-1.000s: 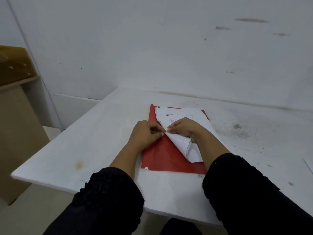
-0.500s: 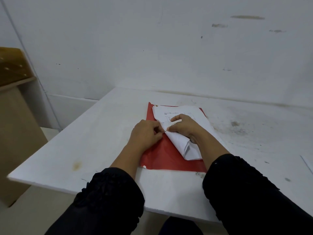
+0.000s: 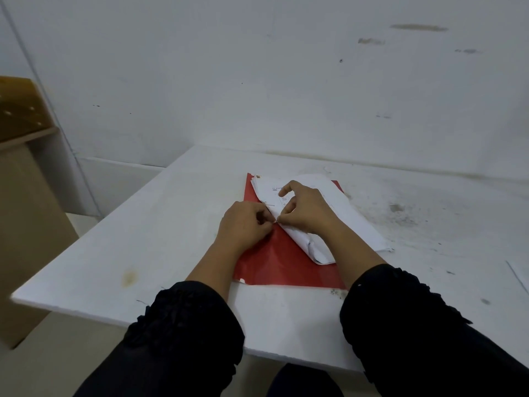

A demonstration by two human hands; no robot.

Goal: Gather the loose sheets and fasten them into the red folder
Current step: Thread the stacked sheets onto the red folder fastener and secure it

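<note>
A red folder (image 3: 274,262) lies flat on the white table (image 3: 171,242). On it rests a stack of white printed sheets (image 3: 349,216), with its near-left corner folded back over itself. My left hand (image 3: 243,224) sits on the folder's left part, its fingertips pinched at a thin metal fastener by the sheets' left edge. My right hand (image 3: 306,210) presses on the folded sheets and pinches the same spot, with the index finger raised. The fingertips of both hands meet there. The fastener itself is mostly hidden.
The table's far edge meets a stained white wall. A brown cardboard box (image 3: 25,224) stands on the floor to the left, below a wooden shelf (image 3: 20,116). A thin white strip (image 3: 515,276) lies near the table's right edge.
My right index finger has lifted off the sheets and curled upward. Both hands stay pinched at the same point; the camera view has shifted slightly.
</note>
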